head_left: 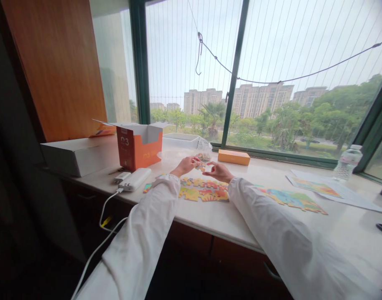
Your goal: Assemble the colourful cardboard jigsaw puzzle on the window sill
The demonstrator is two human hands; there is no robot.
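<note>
Both my arms in white sleeves reach over a pale window-side counter [228, 218]. My left hand [186, 165] and my right hand [218, 171] meet above a colourful jigsaw section [203, 189]. Both pinch with curled fingers around a small puzzle piece [201, 167] held between them. A second assembled section of the puzzle [290, 199] lies to the right of my right sleeve. The piece's shape is too small to make out.
An open orange box [137, 148], a white flat box [73, 156], a white power bank [135, 179] with cable, a clear bag [203, 151], a small orange box [233, 157], printed sheets [322, 187] and a water bottle [347, 161] stand on the counter below the window.
</note>
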